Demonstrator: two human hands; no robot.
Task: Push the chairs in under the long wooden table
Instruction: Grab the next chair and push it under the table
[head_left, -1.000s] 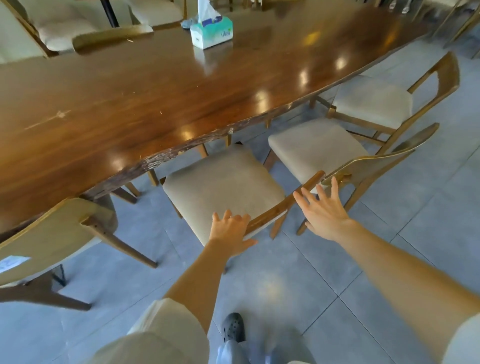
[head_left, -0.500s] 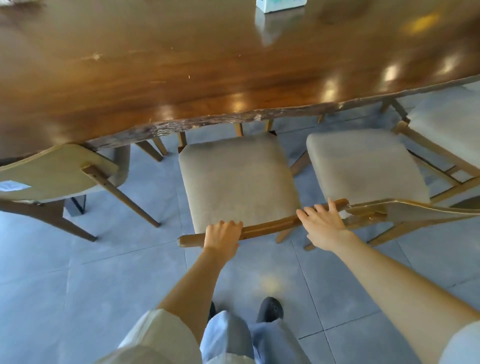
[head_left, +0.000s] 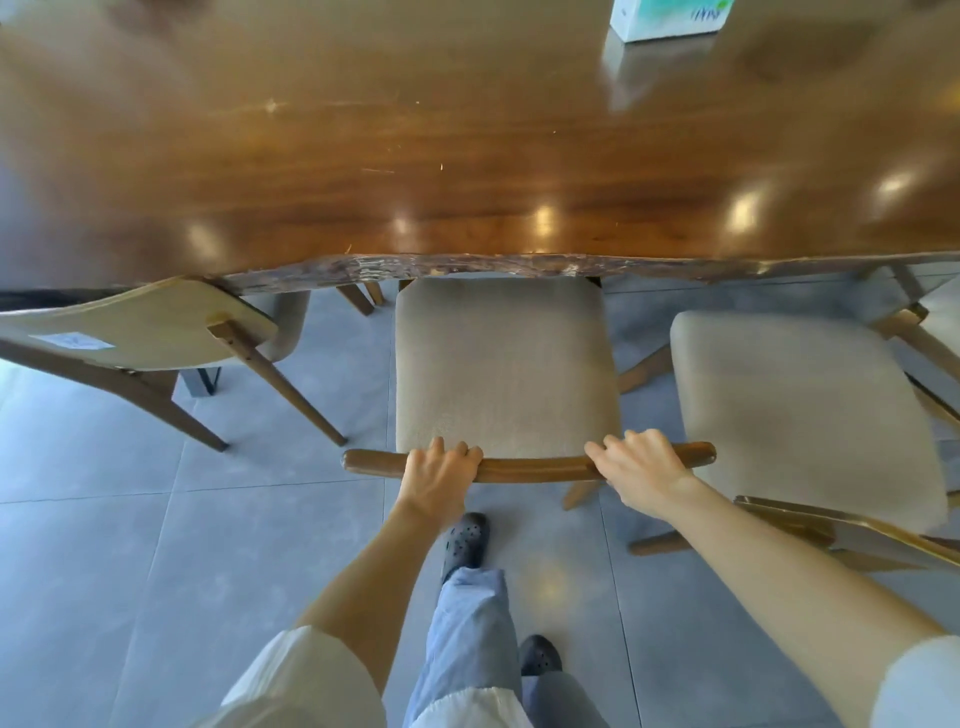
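Left hand (head_left: 439, 475): fingers curled over the curved brown wooden backrest rail (head_left: 530, 466) of the middle beige-cushioned wooden chair (head_left: 504, 364), gripping left of centre. Right hand (head_left: 641, 470): likewise closed over the rail, near its right end. Rail: long axis running left to right, parallel to the live edge of the long glossy brown wooden table (head_left: 467, 171). Chair: seat front pointing at the table, just under its edge; most of the cushion exposed. Neighbouring beige-cushioned chair (head_left: 800, 410): right, standing clear of the table.

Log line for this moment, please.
step: pushing chair | hands: left hand, right hand gripping backrest | seat front at table edge
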